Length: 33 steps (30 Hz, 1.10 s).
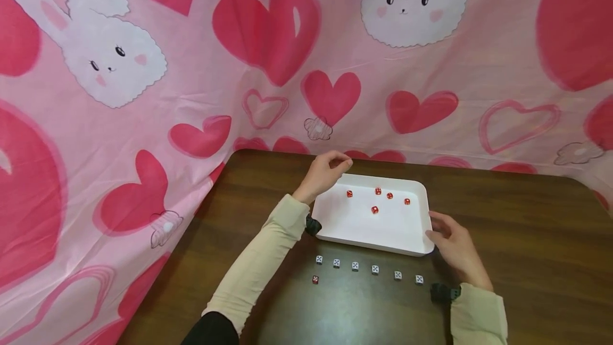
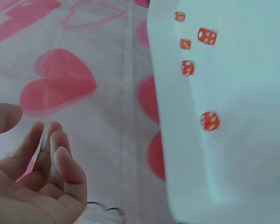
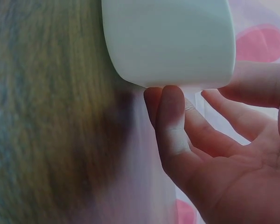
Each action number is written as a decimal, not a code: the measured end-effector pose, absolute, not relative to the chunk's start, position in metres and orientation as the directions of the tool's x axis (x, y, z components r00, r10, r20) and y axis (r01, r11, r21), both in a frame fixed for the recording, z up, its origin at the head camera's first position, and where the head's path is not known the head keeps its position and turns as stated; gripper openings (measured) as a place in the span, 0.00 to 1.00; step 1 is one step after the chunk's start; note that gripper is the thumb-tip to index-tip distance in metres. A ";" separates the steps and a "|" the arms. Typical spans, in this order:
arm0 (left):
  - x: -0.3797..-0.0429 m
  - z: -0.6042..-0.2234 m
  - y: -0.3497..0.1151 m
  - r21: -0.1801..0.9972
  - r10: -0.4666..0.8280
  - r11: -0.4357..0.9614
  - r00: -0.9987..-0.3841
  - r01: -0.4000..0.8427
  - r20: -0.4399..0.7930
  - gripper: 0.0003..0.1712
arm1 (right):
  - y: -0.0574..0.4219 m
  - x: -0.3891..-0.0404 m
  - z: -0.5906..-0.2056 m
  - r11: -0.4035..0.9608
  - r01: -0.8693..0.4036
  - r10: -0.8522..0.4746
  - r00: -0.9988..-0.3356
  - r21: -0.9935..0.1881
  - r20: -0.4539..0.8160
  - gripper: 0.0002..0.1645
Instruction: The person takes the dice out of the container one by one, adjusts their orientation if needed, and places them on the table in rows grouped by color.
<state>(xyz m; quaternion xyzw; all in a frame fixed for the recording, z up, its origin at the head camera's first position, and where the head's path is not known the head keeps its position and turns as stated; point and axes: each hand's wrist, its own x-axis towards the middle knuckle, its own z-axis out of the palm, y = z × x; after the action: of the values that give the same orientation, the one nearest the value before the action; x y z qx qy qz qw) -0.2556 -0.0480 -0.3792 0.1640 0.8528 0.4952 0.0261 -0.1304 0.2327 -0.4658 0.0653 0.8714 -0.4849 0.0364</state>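
A white rectangular tray (image 1: 364,233) lies on the table with several red dice (image 1: 375,210) inside it, mostly toward its far side. My left hand (image 1: 325,174) hovers over the tray's far left corner, fingers loosely bent and nothing between them; the left wrist view shows a gap between thumb (image 2: 5,117) and fingers. At the tray's right end my right hand (image 1: 452,241) holds the wall. In the right wrist view its thumb (image 3: 256,81) meets the rim and its fingertips (image 3: 171,100) touch the outside of the end.
In front of the tray runs a row of several white dice (image 1: 355,266), five-dot faces up. One red die (image 1: 315,279) lies below the leftmost white one. Behind the brown wooden table (image 1: 517,228) hangs a pink cloth (image 1: 282,105) with hearts and rabbits.
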 end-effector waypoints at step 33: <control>-0.285 -0.447 -0.033 0.870 0.210 0.436 -0.914 -0.229 -0.346 0.16 | 0.232 -0.133 -0.467 0.478 0.239 0.103 -0.971 -0.845 -0.216 0.33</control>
<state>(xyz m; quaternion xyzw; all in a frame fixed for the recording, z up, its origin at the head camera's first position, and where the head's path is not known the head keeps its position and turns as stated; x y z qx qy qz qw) -0.2854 -0.0326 -0.4466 -0.0056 0.8218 0.5309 0.2069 -0.1326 0.2315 -0.4668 0.0996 0.8569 -0.5011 0.0680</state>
